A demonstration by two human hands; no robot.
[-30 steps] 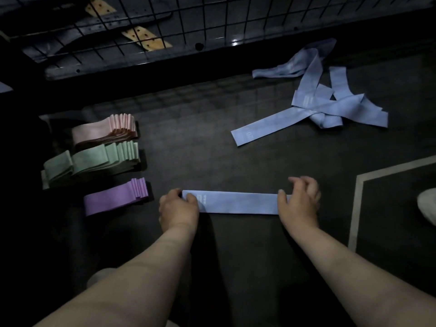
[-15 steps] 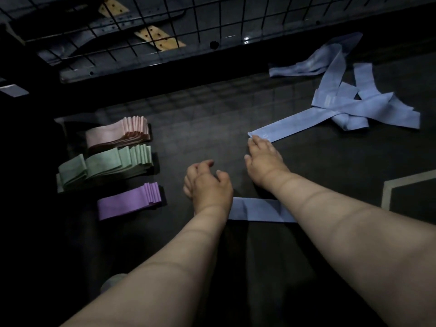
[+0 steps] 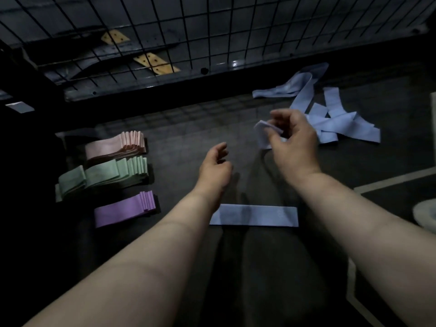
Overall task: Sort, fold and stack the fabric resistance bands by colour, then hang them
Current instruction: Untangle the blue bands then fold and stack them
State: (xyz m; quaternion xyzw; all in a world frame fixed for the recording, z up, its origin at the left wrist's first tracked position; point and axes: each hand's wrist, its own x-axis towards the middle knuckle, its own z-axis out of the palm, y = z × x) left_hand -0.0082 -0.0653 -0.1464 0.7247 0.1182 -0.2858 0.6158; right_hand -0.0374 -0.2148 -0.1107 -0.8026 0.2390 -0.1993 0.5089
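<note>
One folded blue band (image 3: 254, 215) lies flat on the dark mat, between my forearms. My right hand (image 3: 293, 142) is raised above the mat and pinches the end of another blue band (image 3: 264, 134), which trails back to the loose heap of blue bands (image 3: 337, 119) at the far right. My left hand (image 3: 215, 167) hovers left of it, fingers apart and holding nothing. At the left lie three folded stacks: pink (image 3: 116, 147), green (image 3: 106, 177) and purple (image 3: 125, 208).
A black wire grid (image 3: 188, 31) stands along the far edge of the mat, with dark metal parts and yellow plates (image 3: 154, 63) behind it. A pale line (image 3: 398, 179) marks the floor at the right, beside a white object (image 3: 424, 215) at the frame edge.
Both hands left the folded blue band on the mat. My right hand reached to the nearest loose blue band and has lifted its end; my left hand rose and opened.
</note>
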